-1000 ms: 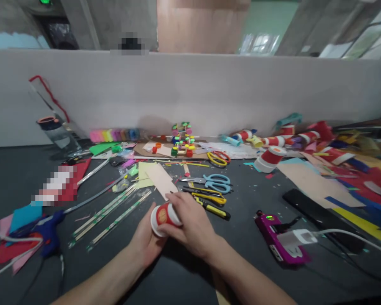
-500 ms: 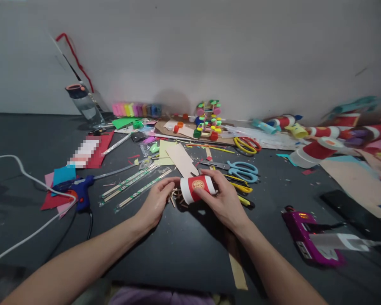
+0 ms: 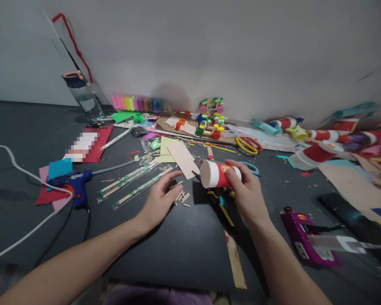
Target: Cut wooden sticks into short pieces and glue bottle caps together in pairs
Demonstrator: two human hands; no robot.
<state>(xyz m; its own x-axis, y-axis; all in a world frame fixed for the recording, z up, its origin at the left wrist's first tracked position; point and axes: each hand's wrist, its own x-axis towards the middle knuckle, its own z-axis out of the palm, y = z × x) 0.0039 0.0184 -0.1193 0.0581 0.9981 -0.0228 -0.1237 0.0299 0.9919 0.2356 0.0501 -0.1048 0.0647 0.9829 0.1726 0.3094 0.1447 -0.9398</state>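
Note:
My right hand (image 3: 249,190) is wrapped around a red and white paper cup (image 3: 220,174), raised above the table and lying on its side. The cup's tan round end faces left. My left hand (image 3: 158,201) rests on the table with fingers curved and the thumb apart from them. Close by its fingertips lies a small pile of short cut wooden sticks (image 3: 184,198). Below the cup are yellow and black cutters (image 3: 225,209). Blue-handled scissors (image 3: 252,168) lie partly hidden behind my right hand.
To the left are a blue glue gun (image 3: 80,190), a white cable (image 3: 17,163) and wrapped chopsticks (image 3: 139,188). A water bottle (image 3: 84,99) stands at the back left. A purple device (image 3: 305,237) lies at right, near more red and white cups (image 3: 317,154).
My right hand has moved right with the cup, away from my left hand and the stick pieces. The cup's tan end now shows. My left hand has stayed nearly in place.

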